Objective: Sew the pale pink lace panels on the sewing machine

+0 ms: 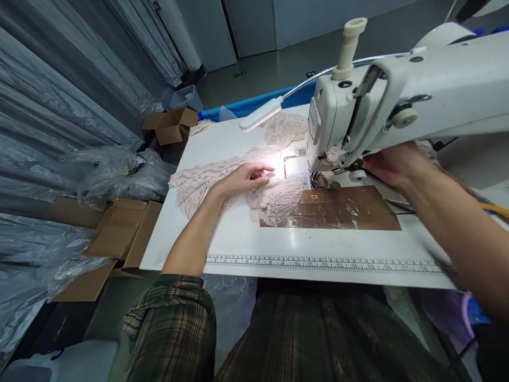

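Observation:
My left hand [247,177] rests on a pale lace piece [207,180] lying on the white sewing table [222,239], fingers loosely curled and pointing toward the needle. A second lace piece [278,199] lies just right of that hand, at the presser foot [318,180]. My right hand [387,164] reaches behind the white sewing machine [417,101], near a small knob; its fingers are hidden by the machine body.
More lace [284,129] lies at the table's far edge under a gooseneck lamp [262,113]. A brown plate [342,208] covers the bed. A printed ruler [318,262] runs along the front edge. Cardboard boxes [119,233] and plastic-wrapped rolls [59,122] stand to the left.

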`<action>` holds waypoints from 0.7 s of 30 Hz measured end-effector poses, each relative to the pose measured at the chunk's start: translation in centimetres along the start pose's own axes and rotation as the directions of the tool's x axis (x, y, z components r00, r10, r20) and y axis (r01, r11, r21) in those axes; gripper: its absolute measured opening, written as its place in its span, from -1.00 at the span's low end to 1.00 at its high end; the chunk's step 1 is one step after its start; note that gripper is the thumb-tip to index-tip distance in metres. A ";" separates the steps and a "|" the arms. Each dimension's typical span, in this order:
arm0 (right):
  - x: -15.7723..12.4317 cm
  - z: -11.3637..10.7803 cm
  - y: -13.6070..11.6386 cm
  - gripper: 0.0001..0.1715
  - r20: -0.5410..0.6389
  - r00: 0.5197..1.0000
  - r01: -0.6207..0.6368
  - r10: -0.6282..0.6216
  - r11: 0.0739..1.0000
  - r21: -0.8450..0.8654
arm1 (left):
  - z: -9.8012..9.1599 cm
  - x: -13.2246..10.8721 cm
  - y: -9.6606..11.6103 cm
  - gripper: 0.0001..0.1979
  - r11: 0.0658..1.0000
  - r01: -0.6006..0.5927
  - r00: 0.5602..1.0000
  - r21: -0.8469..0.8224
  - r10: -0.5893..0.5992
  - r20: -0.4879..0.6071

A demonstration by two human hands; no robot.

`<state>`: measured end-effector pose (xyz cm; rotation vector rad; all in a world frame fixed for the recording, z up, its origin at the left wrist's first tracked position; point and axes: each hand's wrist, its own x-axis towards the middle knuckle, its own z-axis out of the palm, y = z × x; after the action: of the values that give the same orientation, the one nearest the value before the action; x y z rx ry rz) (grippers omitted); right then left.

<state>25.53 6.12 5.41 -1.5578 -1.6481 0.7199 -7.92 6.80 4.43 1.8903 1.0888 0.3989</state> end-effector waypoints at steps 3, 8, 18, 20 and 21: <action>-4.0 -3.6 1.6 -0.57 -0.038 0.989 -0.137 0.141 0.987 0.079 | 1.1 0.2 1.5 -0.51 0.975 -0.048 0.997 0.217 0.059 -0.048; -10.6 -9.2 6.0 -0.38 0.017 0.997 -0.057 0.073 0.879 -0.474 | 4.5 2.0 3.2 -0.42 0.905 -0.088 0.988 0.415 0.133 -0.079; -13.2 -12.7 12.2 -0.01 0.200 0.977 0.198 -0.073 0.654 -0.730 | 8.2 3.7 2.1 -0.62 0.991 -0.131 0.972 -0.030 0.122 -0.199; -13.4 -13.2 13.0 -0.14 0.246 0.968 0.222 -0.054 0.646 -0.731 | 8.2 3.8 1.9 -0.58 0.982 -0.126 0.972 -0.142 0.094 -0.213; -13.6 -13.3 13.1 -0.22 0.263 0.963 0.231 -0.051 0.653 -0.721 | 8.2 3.9 1.8 -0.56 0.976 -0.109 0.975 -0.188 0.069 -0.209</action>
<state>43.73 -7.19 0.42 -1.8998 -2.4038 0.0866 0.46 5.13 0.80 1.7529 1.0547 0.7377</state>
